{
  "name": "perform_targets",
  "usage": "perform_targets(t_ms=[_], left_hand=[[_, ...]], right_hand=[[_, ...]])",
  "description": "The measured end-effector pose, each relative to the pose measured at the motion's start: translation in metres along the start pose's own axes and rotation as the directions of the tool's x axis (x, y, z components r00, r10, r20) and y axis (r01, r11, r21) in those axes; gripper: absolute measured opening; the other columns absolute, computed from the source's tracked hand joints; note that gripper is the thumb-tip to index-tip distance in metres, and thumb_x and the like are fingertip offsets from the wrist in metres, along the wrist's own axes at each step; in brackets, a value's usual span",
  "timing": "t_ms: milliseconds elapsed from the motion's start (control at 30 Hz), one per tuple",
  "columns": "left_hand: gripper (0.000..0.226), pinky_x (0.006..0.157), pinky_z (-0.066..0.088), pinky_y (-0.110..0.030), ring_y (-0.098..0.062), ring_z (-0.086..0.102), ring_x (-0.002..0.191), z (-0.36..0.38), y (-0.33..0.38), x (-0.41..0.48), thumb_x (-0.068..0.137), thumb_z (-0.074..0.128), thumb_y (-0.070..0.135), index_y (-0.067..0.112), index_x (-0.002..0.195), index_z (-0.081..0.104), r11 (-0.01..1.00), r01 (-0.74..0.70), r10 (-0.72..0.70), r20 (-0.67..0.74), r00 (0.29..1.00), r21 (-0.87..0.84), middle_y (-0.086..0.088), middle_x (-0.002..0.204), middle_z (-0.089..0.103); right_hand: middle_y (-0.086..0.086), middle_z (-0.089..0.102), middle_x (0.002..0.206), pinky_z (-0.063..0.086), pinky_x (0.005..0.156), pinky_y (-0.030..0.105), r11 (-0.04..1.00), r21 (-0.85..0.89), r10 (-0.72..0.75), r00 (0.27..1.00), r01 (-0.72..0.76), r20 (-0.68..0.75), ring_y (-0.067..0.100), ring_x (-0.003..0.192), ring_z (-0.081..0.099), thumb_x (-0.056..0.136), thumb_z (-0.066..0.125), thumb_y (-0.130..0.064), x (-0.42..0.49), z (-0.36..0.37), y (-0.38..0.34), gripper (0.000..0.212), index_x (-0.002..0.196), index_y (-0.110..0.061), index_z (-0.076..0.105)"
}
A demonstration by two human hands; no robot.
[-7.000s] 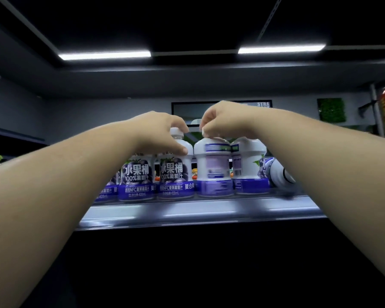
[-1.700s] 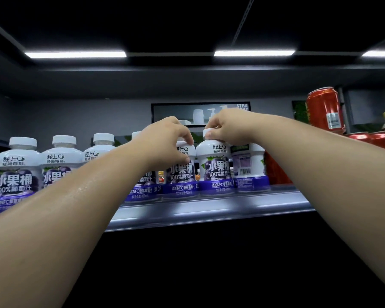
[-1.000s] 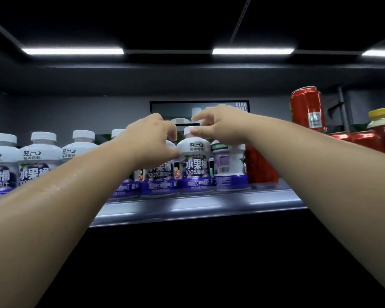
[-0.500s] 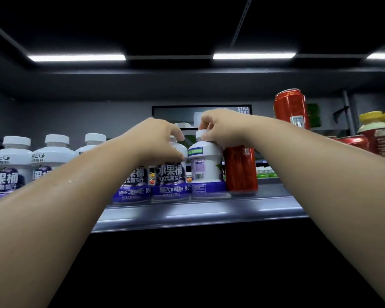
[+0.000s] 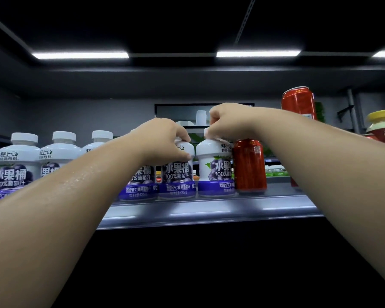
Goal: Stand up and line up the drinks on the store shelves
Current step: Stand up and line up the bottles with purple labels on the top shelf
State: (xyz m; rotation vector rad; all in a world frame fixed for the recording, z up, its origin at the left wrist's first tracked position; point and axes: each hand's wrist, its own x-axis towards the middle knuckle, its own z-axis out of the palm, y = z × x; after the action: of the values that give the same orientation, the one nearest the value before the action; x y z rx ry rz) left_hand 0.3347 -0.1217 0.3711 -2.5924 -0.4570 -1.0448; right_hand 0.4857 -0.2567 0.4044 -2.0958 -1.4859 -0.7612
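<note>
A grey shelf [image 5: 209, 210] carries a row of upright white grape-juice bottles [image 5: 18, 165], labels facing out. The rightmost bottle [image 5: 216, 172] stands just beside a red can [image 5: 249, 165] on its right. The right hand [image 5: 229, 121] pinches that bottle's cap with curled fingers; the left hand [image 5: 165, 141] grips the top of the neighbouring bottle [image 5: 178, 174]

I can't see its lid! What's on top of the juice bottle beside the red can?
The right hand grips the top of that bottle. Only a sliver of its white cap shows; the hand covers the rest.
</note>
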Motion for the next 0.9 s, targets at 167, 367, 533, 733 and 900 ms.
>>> perform_targets(t_ms=[167,367,533,733,900], left_hand=[[0.041,0.094,0.047,-0.038,-0.018,0.057,0.109,-0.001,-0.003,-0.001,0.079,0.072,0.051,0.036,0.117,0.067,0.999,-0.048,0.048,0.003,0.999,0.014,0.007,0.119,0.064],[0.044,0.097,0.046,-0.039,-0.017,0.055,0.114,0.001,-0.004,-0.003,0.081,0.070,0.052,0.034,0.121,0.065,0.998,-0.060,0.060,-0.010,0.998,0.016,0.007,0.124,0.063],[0.046,0.098,0.040,-0.033,-0.014,0.049,0.122,0.005,-0.002,-0.009,0.088,0.062,0.052,0.033,0.130,0.059,0.995,-0.085,0.086,-0.017,0.996,0.049,0.009,0.135,0.053],[0.075,0.120,0.013,-0.044,-0.030,0.018,0.148,0.033,-0.010,-0.034,0.092,0.037,0.068,0.035,0.155,0.013,0.949,-0.053,0.077,-0.065,0.995,0.312,-0.012,0.164,0.010],[0.083,0.119,0.012,-0.057,-0.033,0.011,0.151,0.053,-0.025,-0.083,0.086,0.027,0.072,0.031,0.156,0.015,0.931,-0.034,0.104,-0.173,0.979,0.364,-0.014,0.163,0.015]], right_hand=[[-0.006,0.060,0.088,0.037,0.061,0.030,0.998,-0.060,-0.029,0.999,0.027,-0.032,0.011,0.079,0.055,0.089,0.068,-0.050,0.001,0.004,0.002,0.029,0.085,-0.024,0.055],[-0.003,0.064,0.098,0.051,0.079,0.037,1.000,0.012,-0.026,0.999,0.026,-0.021,0.015,0.089,0.060,0.091,0.066,-0.047,-0.002,0.007,0.004,0.028,0.100,-0.021,0.060],[-0.002,0.066,0.099,0.052,0.084,0.040,0.999,0.050,-0.006,0.998,0.009,-0.068,0.018,0.092,0.062,0.092,0.065,-0.045,-0.003,0.014,0.008,0.026,0.100,-0.021,0.060],[0.003,0.053,0.142,0.041,0.105,0.045,0.999,-0.046,0.003,0.994,-0.008,-0.106,0.025,0.127,0.051,0.091,0.055,-0.062,-0.031,0.022,0.001,0.055,0.138,-0.033,0.050],[0.004,-0.003,0.168,-0.007,0.121,0.056,0.962,-0.261,-0.128,0.978,0.081,-0.167,0.024,0.154,-0.006,0.088,0.033,-0.078,-0.083,0.074,-0.028,0.085,0.158,-0.040,0.004]])
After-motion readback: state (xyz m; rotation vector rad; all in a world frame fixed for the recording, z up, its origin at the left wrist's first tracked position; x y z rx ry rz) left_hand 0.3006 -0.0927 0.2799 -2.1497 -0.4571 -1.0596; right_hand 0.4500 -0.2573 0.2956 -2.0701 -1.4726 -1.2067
